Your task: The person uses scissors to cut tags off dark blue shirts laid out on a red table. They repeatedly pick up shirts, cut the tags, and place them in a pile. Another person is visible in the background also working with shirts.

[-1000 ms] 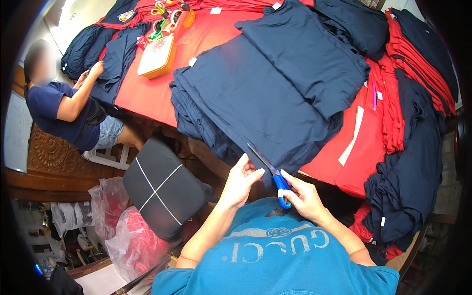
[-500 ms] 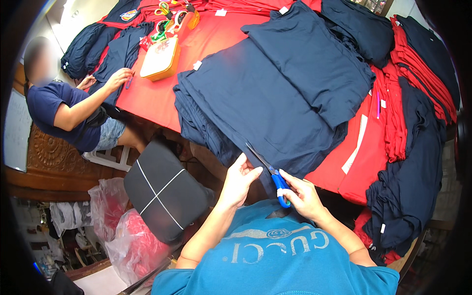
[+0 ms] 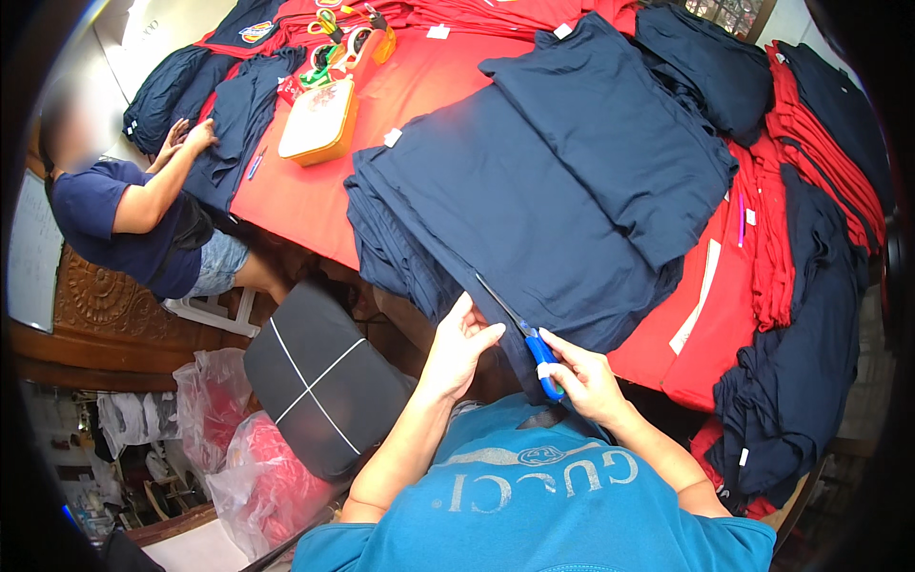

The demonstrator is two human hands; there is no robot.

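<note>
A pair of scissors [image 3: 545, 367] with blue handles is in my right hand [image 3: 593, 383], fingers closed round the grips. Its blades look nearly together and point up and left, over the near edge of a stack of navy garments [image 3: 515, 181]. Beside the blades, my left hand [image 3: 459, 351] has its thumb and fingers at the navy cloth's near edge and appears to pinch it. The fingers' undersides are hidden. Some navy cloth hangs down between my two hands.
An orange box with a pale lid [image 3: 315, 119], tape rolls [image 3: 357, 40] and a blue pen-like tool [image 3: 256, 164] lie on the red cloth [image 3: 315, 214]. Red and navy garments [image 3: 791, 381] hang at right. A person [image 3: 143, 205] stands at left by a black cushioned seat [image 3: 319, 381].
The person at left has let go of the blue pen-like tool and moved both hands to the navy garment there. My hands and the scissors have barely moved; the view has shifted slightly.
</note>
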